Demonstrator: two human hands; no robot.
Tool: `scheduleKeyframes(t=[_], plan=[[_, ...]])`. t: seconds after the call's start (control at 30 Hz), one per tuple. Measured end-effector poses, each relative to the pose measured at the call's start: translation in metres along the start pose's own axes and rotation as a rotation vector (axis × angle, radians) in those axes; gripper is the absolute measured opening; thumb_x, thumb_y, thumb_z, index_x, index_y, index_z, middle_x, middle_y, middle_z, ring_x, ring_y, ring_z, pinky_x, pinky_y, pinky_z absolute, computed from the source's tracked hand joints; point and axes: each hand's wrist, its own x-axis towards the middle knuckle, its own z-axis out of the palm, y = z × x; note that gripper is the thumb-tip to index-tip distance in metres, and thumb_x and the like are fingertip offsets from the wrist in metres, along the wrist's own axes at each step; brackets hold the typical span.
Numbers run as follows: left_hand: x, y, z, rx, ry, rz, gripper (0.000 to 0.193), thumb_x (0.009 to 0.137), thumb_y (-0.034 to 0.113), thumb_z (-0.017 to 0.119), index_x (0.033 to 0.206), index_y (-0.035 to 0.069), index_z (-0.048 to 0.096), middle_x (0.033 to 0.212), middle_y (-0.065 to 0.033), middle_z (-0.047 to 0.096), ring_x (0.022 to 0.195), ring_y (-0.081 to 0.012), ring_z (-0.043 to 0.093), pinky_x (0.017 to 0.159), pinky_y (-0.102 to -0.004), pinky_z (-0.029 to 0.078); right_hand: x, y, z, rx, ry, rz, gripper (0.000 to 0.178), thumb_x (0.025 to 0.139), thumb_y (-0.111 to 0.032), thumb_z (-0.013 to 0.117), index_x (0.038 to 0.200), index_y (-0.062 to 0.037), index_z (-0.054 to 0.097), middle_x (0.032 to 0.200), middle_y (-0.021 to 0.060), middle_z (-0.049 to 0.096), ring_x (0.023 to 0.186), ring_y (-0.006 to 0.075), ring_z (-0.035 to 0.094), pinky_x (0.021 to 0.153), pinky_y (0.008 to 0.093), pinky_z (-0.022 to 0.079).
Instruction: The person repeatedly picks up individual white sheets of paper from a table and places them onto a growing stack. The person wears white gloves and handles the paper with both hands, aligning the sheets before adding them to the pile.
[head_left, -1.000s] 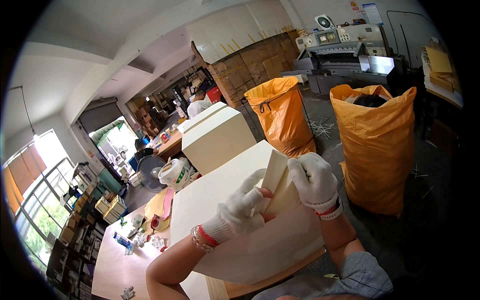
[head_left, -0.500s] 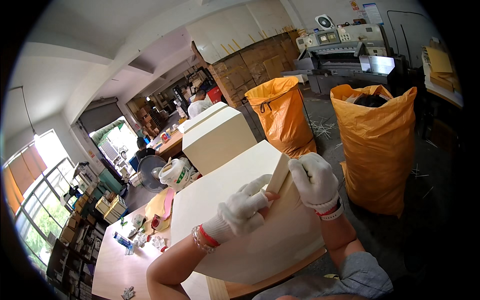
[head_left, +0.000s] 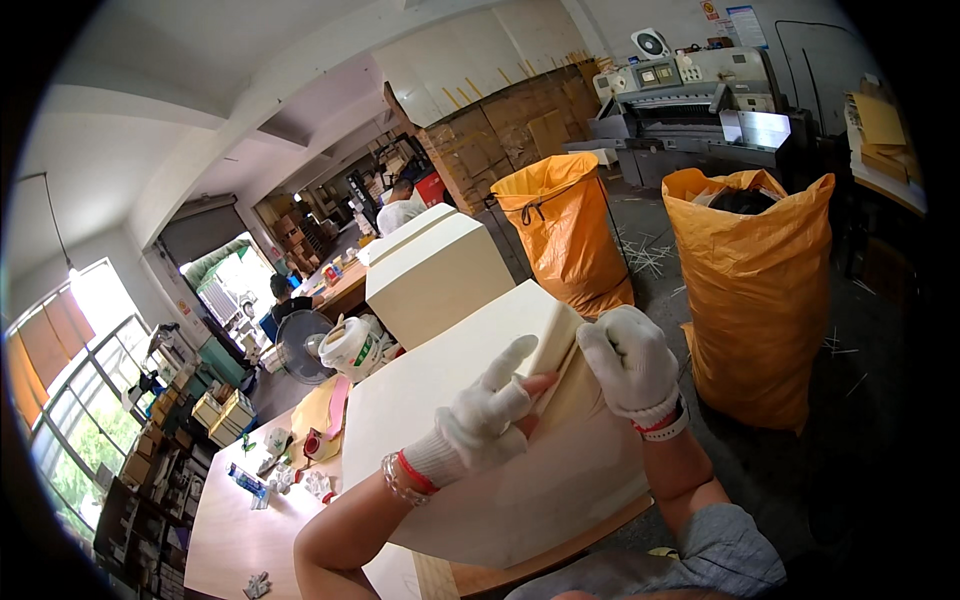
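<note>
A big stack of cream paper sheets [head_left: 430,385] lies in front of me, its right edge lifted and curled toward my hands. My left hand [head_left: 485,410], in a white glove with bare fingertips showing, grips the lifted paper edge; its index finger points out over the top sheet. At the far right corner of the stack, my right hand [head_left: 630,362], gloved in white, is closed like a fist around the bent sheets. The paper inside its fingers is mostly hidden.
Two orange sacks [head_left: 750,300] stand on the right, the nearer one filled. Another paper stack [head_left: 440,280] sits beyond mine. On the left are a table [head_left: 225,535] with small items, a white bucket [head_left: 350,347] and a fan [head_left: 303,347]. A large grey machine [head_left: 690,110] stands behind.
My left index finger has straightened and risen off the paper. The lifted sheets now curl more, with gaps showing between their layers. My right hand has barely moved.
</note>
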Motion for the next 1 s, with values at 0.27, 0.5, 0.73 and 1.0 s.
scheduleKeyframes(t=[0.27,0.5,0.73,1.0], plan=[[0.002,0.005,-0.002,-0.070,-0.001,0.003,0.042,0.071,0.000,0.084,0.108,0.009,0.067,0.149,-0.0251,0.045,0.119,-0.0391,0.063,0.085,-0.0379,0.057,0.000,0.000,0.001,0.008,-0.007,0.002,0.032,0.094,-0.013,0.065,0.067,0.0005,0.056,0.060,0.0133,0.052,0.060,0.0312,0.054,0.057,0.0415,0.043],[0.001,0.001,0.000,-0.039,0.037,-0.016,0.037,0.072,-0.004,0.079,0.105,0.007,0.067,0.151,-0.0252,0.042,0.117,-0.0427,0.063,0.088,-0.0405,0.057,-0.001,0.000,0.001,0.016,0.010,0.018,0.034,0.094,-0.013,0.065,0.065,0.0006,0.054,0.061,0.0137,0.053,0.059,0.0314,0.054,0.057,0.0419,0.043],[0.008,0.006,-0.005,0.041,-0.062,0.070,0.025,0.071,-0.010,0.073,0.086,0.004,0.058,0.145,-0.0317,0.046,0.119,-0.0428,0.063,0.086,-0.0407,0.058,0.000,0.000,0.000,0.022,0.004,-0.003,0.032,0.094,-0.012,0.065,0.067,0.0011,0.055,0.061,0.0138,0.053,0.059,0.0315,0.055,0.057,0.0419,0.043],[0.005,0.015,-0.003,-0.026,0.021,-0.049,0.036,0.071,-0.004,0.083,0.078,0.005,0.049,0.147,-0.0293,0.047,0.123,-0.0410,0.061,0.088,-0.0388,0.057,-0.001,0.002,0.000,0.040,0.010,0.014,0.030,0.093,-0.012,0.065,0.068,0.0015,0.057,0.061,0.0134,0.053,0.059,0.0305,0.054,0.057,0.0419,0.043]])
